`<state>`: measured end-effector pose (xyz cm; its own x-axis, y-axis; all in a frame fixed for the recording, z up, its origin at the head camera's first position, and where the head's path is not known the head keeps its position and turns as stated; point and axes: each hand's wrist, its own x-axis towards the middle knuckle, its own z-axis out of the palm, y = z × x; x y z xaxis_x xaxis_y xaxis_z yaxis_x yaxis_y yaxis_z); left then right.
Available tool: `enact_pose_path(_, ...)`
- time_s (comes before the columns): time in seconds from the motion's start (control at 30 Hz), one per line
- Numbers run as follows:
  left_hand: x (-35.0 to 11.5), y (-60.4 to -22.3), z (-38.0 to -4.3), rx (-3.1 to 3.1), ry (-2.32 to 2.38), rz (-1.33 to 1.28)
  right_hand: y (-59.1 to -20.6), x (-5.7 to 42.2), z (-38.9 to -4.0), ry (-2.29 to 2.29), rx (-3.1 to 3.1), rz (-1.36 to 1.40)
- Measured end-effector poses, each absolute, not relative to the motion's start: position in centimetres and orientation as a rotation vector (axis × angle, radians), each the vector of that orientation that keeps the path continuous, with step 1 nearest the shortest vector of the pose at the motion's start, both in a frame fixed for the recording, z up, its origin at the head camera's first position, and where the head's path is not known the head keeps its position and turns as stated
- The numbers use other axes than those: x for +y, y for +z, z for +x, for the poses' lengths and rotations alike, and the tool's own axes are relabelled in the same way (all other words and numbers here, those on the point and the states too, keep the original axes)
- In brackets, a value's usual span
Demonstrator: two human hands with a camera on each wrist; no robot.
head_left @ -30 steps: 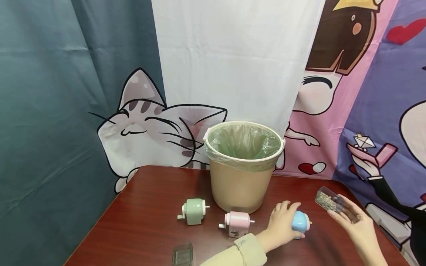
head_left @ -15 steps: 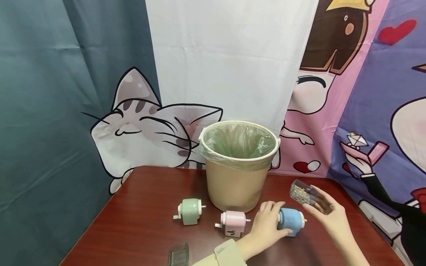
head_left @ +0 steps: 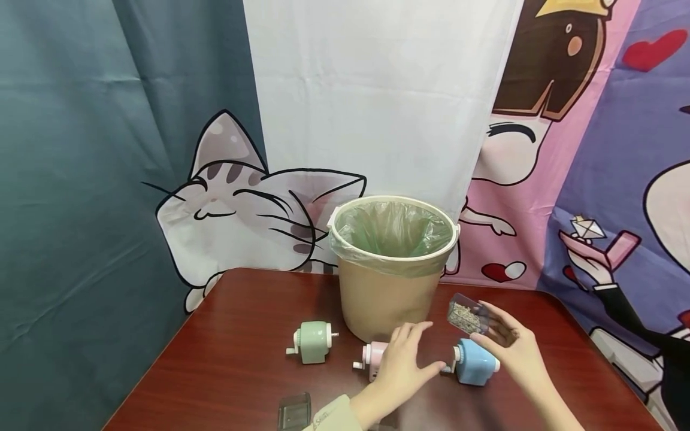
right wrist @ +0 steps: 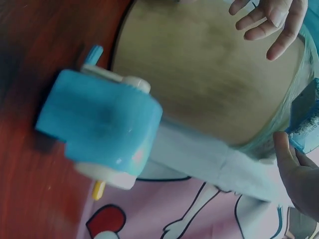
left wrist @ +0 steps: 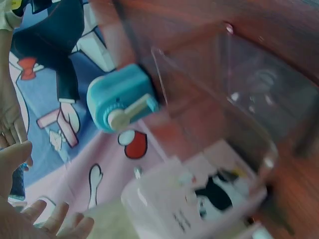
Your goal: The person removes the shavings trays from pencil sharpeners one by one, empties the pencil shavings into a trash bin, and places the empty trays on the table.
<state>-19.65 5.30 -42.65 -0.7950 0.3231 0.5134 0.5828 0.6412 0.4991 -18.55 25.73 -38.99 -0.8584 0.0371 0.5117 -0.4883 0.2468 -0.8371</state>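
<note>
My left hand (head_left: pixel 398 370) is spread, its fingers apart, in front of the pink pencil sharpener (head_left: pixel 375 358) and partly hiding it. My right hand (head_left: pixel 509 341) holds a small clear shavings tray (head_left: pixel 466 316), tilted to the left, with pale pencil shavings inside, just right of the bin. Below that tray the blue pencil sharpener (head_left: pixel 475 362) stands on the table, its crank toward the left hand. In the right wrist view a yellow tip (right wrist: pixel 98 190) sticks out of the blue sharpener. In the left wrist view an empty clear tray (left wrist: pixel 214 94) lies beside the pink sharpener.
A beige bin (head_left: pixel 390 293) lined with a green bag stands at the back of the red-brown table (head_left: pixel 242 335). A green pencil sharpener (head_left: pixel 314 342) sits to its front left. A dark see-through tray (head_left: pixel 294 412) lies at the front edge. Printed cloth hangs behind.
My left hand has let go of the blue sharpener and moved left. My right hand has carried the tray of shavings left, closer to the bin.
</note>
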Motion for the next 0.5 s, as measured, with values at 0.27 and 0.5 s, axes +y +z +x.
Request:
enact_pose_path(0.27, 2.5, -41.1, -20.7, -2.445, -1.135, -0.608, -37.1, 23.5, -19.5, 1.564, -2.162, 0.482)
enact_pose_path(0.5, -0.4, -39.5, -22.0, -2.379, -1.215, -0.515, -35.4, 22.0, -19.8, 1.530, -2.138, 0.607)
